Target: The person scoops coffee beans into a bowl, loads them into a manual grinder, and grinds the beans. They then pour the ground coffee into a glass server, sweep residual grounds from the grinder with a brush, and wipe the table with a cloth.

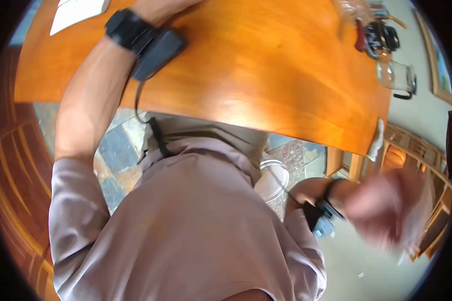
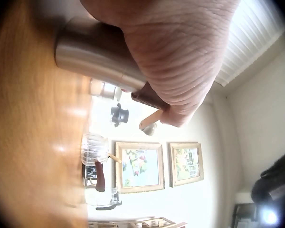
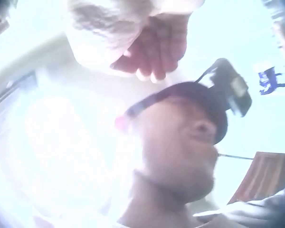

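My left hand (image 1: 173, 9) reaches over the table's far side, mostly cut off in the head view. In the left wrist view the left hand (image 2: 175, 52) grips a brushed metal cylinder (image 2: 92, 52); a brown band (image 2: 149, 96) and a light wooden piece with a rounded metal end (image 2: 149, 127) show by the thumb. Out past the table's right corner, my right hand (image 1: 386, 210) is raised and blurred. The right wrist view shows the right hand (image 3: 133, 38) with loosely bent fingers and nothing visible in them, above the head of a person wearing a dark headband.
The wooden table (image 1: 246, 65) spans the head view. White paper (image 1: 75, 15) lies at its upper left. A glass jug (image 1: 399, 78) and a dark device (image 1: 379, 39) stand at the right edge. Below are a white bin (image 1: 272, 180) and wooden chairs (image 1: 412, 145).
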A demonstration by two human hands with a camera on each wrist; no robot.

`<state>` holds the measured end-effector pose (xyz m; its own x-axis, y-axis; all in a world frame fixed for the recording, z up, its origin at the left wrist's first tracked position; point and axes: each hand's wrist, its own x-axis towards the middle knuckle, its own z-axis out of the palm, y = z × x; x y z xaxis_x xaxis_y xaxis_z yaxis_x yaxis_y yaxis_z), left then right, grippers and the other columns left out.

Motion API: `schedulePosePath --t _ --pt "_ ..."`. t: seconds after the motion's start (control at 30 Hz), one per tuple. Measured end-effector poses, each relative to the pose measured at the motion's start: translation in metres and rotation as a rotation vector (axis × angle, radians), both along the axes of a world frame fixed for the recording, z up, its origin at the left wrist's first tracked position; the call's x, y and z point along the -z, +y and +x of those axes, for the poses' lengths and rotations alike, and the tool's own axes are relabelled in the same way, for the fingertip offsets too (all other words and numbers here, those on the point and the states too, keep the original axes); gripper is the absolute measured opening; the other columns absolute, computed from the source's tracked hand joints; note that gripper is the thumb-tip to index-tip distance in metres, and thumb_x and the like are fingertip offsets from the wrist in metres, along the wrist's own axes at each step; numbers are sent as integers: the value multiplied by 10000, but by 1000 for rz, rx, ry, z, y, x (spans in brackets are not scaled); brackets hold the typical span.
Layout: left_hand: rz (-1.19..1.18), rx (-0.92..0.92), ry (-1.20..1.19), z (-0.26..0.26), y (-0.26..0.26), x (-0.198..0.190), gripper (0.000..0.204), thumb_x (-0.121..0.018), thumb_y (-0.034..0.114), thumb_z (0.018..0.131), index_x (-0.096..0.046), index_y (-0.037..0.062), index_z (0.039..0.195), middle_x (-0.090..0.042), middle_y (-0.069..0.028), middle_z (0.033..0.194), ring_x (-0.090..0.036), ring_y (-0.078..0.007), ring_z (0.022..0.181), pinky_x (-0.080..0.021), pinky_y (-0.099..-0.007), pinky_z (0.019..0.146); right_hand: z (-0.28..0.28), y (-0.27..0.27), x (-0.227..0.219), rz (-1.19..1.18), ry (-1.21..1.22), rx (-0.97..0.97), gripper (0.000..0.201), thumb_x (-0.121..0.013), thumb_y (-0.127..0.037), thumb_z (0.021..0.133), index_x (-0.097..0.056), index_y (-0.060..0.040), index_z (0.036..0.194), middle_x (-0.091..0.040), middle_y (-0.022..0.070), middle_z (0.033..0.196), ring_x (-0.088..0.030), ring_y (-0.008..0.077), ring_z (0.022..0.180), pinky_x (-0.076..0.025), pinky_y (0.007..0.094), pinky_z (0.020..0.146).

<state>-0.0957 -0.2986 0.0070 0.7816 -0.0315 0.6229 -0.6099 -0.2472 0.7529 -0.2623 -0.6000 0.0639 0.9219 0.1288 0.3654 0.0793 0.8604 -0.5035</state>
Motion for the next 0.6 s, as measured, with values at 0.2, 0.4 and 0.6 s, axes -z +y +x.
schedulePosePath --t 0.2,0.4,0.6 --pt "-325 174 293 -19 -13 -14 251 -776 69 895 -598 58 1072 -598 28 735 -512 -47 519 -384 -208 466 21 25 41 113 474 -52 232 -528 -143 1045 -685 11 1122 -715 182 1205 -655 313 1148 -518 435 1038" --pt "-323 217 273 -20 -10 -10 252 -772 63 900 -584 64 1068 -592 22 745 -515 -52 526 -389 -210 470 20 30 49 143 467 -46 272 -479 -160 1067 -681 2 1148 -720 165 1154 -644 299 1098 -505 404 997" --pt "-366 233 264 -18 -13 -9 264 -784 71 894 -584 64 1065 -602 11 785 -528 -63 547 -411 -219 481 29 37 51 218 385 -196 211 -458 -180 1071 -614 -38 1059 -518 36 854 -457 198 843 -408 347 802"
